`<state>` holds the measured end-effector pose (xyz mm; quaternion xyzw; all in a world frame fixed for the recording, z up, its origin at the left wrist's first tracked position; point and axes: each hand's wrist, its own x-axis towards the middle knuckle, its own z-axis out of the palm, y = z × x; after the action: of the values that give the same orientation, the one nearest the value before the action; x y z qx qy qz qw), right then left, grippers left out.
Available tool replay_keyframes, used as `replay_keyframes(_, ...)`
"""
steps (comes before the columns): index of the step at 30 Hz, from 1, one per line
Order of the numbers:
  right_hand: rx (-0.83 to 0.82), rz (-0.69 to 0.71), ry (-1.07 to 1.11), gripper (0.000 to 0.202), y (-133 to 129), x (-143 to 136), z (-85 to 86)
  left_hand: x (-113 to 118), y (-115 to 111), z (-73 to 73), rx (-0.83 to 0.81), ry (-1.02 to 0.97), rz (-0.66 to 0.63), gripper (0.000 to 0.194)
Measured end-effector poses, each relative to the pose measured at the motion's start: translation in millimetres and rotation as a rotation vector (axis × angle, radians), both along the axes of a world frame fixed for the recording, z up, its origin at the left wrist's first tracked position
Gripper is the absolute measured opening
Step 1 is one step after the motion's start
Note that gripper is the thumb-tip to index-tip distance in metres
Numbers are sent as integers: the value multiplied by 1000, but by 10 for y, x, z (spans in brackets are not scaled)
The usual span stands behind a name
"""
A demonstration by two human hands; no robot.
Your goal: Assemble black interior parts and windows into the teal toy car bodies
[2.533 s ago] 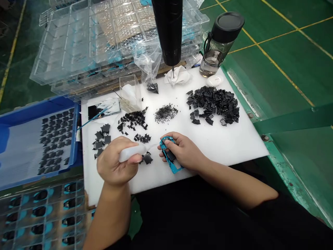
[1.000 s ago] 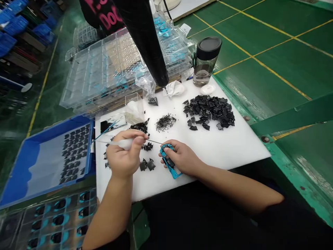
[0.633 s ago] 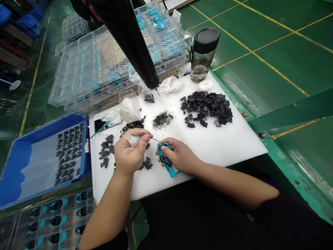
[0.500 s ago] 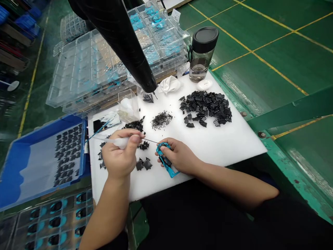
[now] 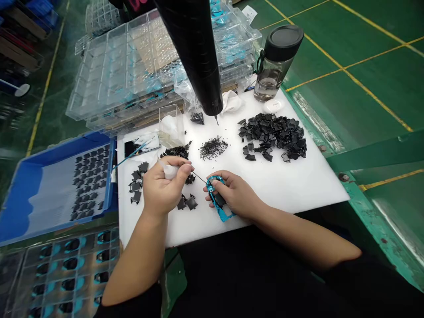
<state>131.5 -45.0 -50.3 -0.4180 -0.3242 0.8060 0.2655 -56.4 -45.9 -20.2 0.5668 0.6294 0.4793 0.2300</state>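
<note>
My left hand is closed around a translucent white applicator with a long thin metal needle. The needle's tip meets the upper end of a bright blue plastic frame with black parts inside. My right hand grips this frame, thumb on top and fingers beneath, just over the white board. Part of the frame is hidden by the thumb. Two black plastic pieces lie between the hands. Beyond them is a heap of tiny black pins or screws.
A black electric screwdriver hangs over the white board. Black parts are piled at right, near a water bottle. Clear compartment trays stand behind. At left sits a blue bin with rows of black parts.
The view has shifted, so the board's things appear further right and the screwdriver hangs more upright. The needle now slants more steeply down to the frame. Both hands keep their hold.
</note>
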Motion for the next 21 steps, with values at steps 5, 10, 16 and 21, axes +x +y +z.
replay_keyframes(5, 3, 13, 7, 12, 1, 7, -18, -10, 11, 38, 85, -67, 5, 21)
replay_keyframes(10, -10, 13, 4, 13, 7, 8, -12, -8, 8, 32, 63, -88, 4, 24)
replay_keyframes(16, 2, 5, 22, 17, -1, 14, -37, -243, 163, 285, 259, 111, 303, 27)
replay_keyframes(21, 67, 3, 24, 21, -12, 20, -74, -489, 509, 640, 348, 402, 408, 18)
